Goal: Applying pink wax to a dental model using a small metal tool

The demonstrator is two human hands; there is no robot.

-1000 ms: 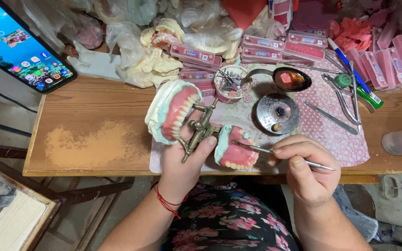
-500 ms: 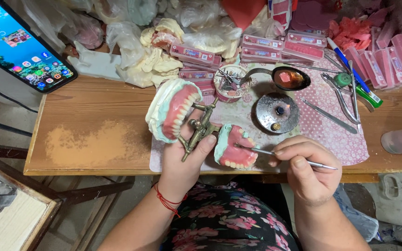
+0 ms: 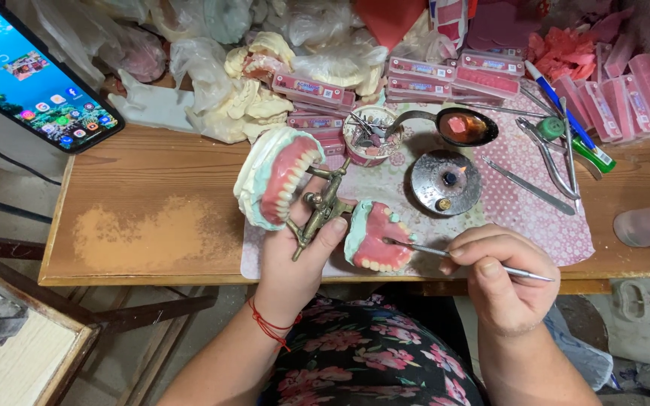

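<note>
- Wooden counter (image 3: 152,218) fills the view, its far edge crowded with plaster casts (image 3: 253,101), crumpled plastic bags and flat pink boxes (image 3: 445,75).
- Left hand (image 3: 295,259) grips a brass articulator (image 3: 321,210) at its hinge, opened wide, holding it over the counter's near edge.
- Upper denture model (image 3: 276,177) tilts to the left of the hinge; lower denture model (image 3: 374,237) sits to the right, both showing pink wax and white teeth.
- Right hand (image 3: 502,278) pinches a thin metal instrument (image 3: 475,262) like a pen, its tip touching the lower model's pink wax.
- Behind it, on a pink patterned mat (image 3: 536,218), stand a small round metal burner (image 3: 445,180) and a spoon (image 3: 460,126) with pink wax.
- Smartphone (image 3: 31,79) with lit screen lies at far left.
</note>
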